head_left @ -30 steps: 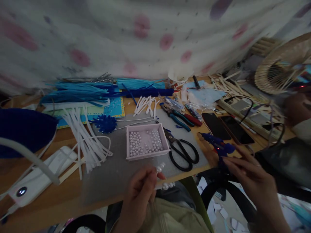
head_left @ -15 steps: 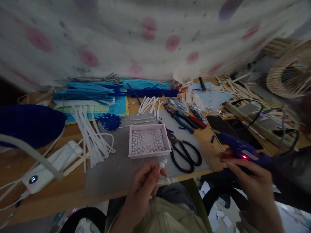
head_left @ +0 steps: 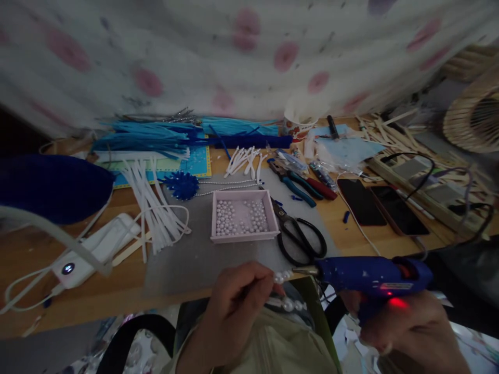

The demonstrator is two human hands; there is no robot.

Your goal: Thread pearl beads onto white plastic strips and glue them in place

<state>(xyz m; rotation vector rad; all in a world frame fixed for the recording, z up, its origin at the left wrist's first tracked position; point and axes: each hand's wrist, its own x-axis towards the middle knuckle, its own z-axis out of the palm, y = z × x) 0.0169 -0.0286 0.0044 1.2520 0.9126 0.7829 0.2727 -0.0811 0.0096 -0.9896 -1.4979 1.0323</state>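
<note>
My left hand [head_left: 241,301] pinches a short strand of white pearl beads [head_left: 282,276] over the table's front edge. More of the pearls hang below its fingers. My right hand [head_left: 409,322] is wrapped round the grip of a blue glue gun [head_left: 370,274], whose red light glows. The metal nozzle points left, its tip at or very close to the beads by my left fingertips; whether they touch I cannot tell. Just beyond my left hand stands a pale pink box [head_left: 245,237] with loose pearls in it. Black-handled scissors [head_left: 302,241] lie to its right.
White pipe cleaners [head_left: 152,208], a blue tinsel-like ball [head_left: 181,185] and a white power bank [head_left: 95,252] lie to the left. Pliers [head_left: 298,187], two phones [head_left: 360,202] and a power strip [head_left: 429,182] are at the right. A paper cup [head_left: 298,127] stands at the back.
My right hand has closed round the glue gun's grip and brought it left, its nozzle now at the pearls. My left hand keeps its pinch. The view has shifted slightly.
</note>
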